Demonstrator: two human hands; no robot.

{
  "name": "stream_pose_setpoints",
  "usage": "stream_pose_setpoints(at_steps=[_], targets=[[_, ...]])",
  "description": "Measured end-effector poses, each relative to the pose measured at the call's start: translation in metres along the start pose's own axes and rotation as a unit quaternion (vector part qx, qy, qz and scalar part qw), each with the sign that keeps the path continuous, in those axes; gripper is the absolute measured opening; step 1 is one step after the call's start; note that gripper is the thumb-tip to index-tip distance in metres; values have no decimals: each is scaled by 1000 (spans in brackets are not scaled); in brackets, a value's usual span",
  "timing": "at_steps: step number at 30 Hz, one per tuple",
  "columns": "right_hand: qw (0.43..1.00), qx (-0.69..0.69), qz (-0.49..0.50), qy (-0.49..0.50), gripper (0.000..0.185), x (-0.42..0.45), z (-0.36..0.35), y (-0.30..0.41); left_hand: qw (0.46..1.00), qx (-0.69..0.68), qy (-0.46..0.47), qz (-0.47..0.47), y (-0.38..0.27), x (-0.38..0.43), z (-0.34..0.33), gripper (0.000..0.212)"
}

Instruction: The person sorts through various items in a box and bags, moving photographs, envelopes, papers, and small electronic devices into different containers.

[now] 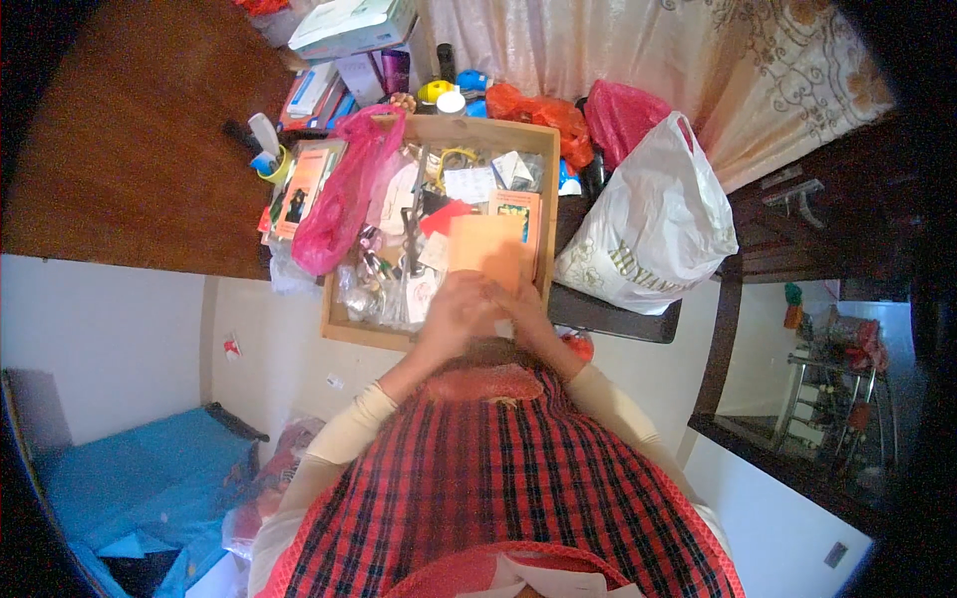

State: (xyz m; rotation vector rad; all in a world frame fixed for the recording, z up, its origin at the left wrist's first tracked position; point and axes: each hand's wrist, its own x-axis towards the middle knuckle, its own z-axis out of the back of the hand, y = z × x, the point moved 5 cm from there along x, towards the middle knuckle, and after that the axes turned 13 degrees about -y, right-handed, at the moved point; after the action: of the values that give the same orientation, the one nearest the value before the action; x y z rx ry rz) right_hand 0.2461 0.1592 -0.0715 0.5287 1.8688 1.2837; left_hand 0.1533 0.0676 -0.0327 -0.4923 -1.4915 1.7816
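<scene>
Both my hands meet over the near side of a wooden drawer point(441, 128), somewhat blurred. My left hand point(457, 305) and my right hand point(526, 308) grip the near end of a plain orange booklet point(484, 243), which lies over the drawer's contents. Shadow falls across its lower right part. Just past it, a red card or paper point(446, 217) sticks out at the left. Partly covered by the orange booklet is another booklet with a picture on its cover point(516, 199). A handwritten paper point(469, 184) rests farther back. Clear plastic bags point(362, 299) fill the near left corner.
Over the drawer's left wall lies a pink plastic bag point(329, 232), beside a booklet point(305, 183) and a yellow cup point(277, 166). A full white plastic bag point(650, 232) stands at the right, near a red bag point(534, 119). Boxes point(359, 34) are stacked behind.
</scene>
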Motion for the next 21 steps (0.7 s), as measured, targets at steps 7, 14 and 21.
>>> stream_pose_setpoints(at_steps=[7,14,21], targets=[[975,-100,78,-182,26,-40,105,-2,990,-3,-73,120,30,58,1,15],[948,95,7,-303,28,-80,151,9,909,414,46,13,68,124,-81,45],[949,92,32,-300,31,-97,162,8,927,373,-37,25,74,128,-73,36]])
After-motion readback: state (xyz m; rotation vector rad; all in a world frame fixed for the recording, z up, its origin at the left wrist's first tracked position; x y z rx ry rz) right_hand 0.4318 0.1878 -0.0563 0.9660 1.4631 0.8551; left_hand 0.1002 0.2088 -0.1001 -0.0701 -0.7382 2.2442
